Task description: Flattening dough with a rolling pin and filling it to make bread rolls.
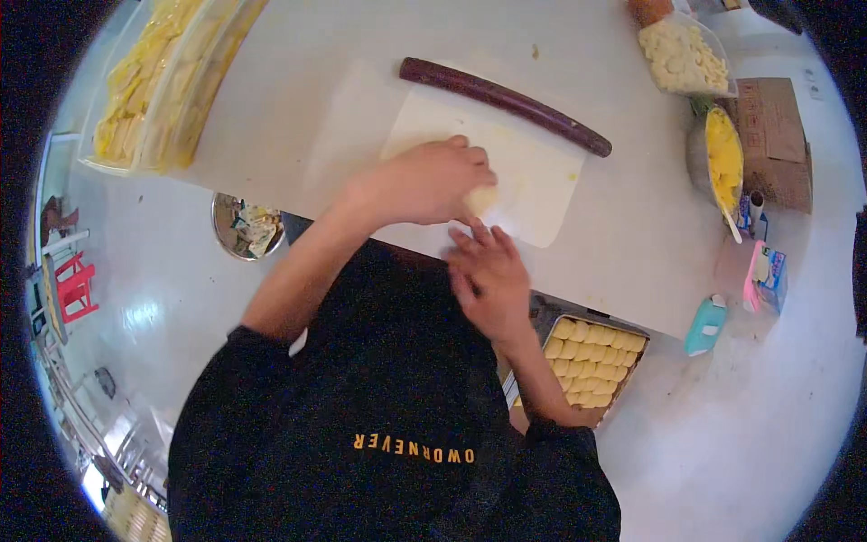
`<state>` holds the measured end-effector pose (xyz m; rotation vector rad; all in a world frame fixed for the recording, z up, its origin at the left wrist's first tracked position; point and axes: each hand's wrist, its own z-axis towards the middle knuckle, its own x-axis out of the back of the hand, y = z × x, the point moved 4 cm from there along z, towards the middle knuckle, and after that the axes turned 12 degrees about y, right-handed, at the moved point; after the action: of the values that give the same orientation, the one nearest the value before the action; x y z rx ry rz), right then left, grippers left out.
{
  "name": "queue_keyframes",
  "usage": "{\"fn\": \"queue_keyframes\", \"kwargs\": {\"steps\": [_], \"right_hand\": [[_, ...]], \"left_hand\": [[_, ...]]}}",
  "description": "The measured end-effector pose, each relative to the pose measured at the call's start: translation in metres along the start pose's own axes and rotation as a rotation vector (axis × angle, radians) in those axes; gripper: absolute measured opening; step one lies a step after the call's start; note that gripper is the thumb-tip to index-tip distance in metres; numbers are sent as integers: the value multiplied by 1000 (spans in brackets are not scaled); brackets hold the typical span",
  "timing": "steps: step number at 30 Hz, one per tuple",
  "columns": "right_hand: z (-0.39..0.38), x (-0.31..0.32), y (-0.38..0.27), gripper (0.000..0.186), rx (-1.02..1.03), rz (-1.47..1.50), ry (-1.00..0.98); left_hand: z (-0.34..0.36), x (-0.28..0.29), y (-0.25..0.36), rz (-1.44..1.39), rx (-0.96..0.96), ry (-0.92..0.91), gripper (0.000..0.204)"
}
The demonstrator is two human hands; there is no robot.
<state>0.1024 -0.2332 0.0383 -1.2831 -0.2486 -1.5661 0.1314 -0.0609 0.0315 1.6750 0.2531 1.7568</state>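
My left hand (433, 183) reaches over a pale cutting board (549, 200), its fingers bent around a small pale piece of dough (481, 199). Only part of the dough shows beyond the fingers. Just below it, nearer to me, is my right hand (492, 280), with bent fingers apart and their tips close to the left hand's fingers. Motion softens both hands, and whether the right fingertips touch the dough I cannot tell. A dark brown rolling pin (506, 101) lies slantwise across the far side of the board.
At far left stand clear tubs (135, 135) of yellow food. On the right are a bag of pale pieces (686, 59), a bowl of yellow filling (722, 154), a cardboard box (769, 135) and a teal pack (705, 325). Below the table edge sits a tray of dough balls (591, 361).
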Motion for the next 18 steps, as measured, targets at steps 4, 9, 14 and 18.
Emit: {"fn": "queue_keyframes", "kwargs": {"steps": [4, 9, 14, 18], "right_hand": [[10, 18, 36, 14, -273, 130, 140], [15, 24, 87, 27, -652, 320, 332], [40, -15, 65, 39, -613, 497, 300], [64, -31, 43, 50, -502, 467, 168]], "left_hand": [[8, 14, 22, -24, 272, -311, 37], [-7, -5, 29, -511, 772, 175, 34], [-15, -32, 26, -286, 460, 889, 38], [-20, -41, 27, -881, 452, 1050, 40]]}}
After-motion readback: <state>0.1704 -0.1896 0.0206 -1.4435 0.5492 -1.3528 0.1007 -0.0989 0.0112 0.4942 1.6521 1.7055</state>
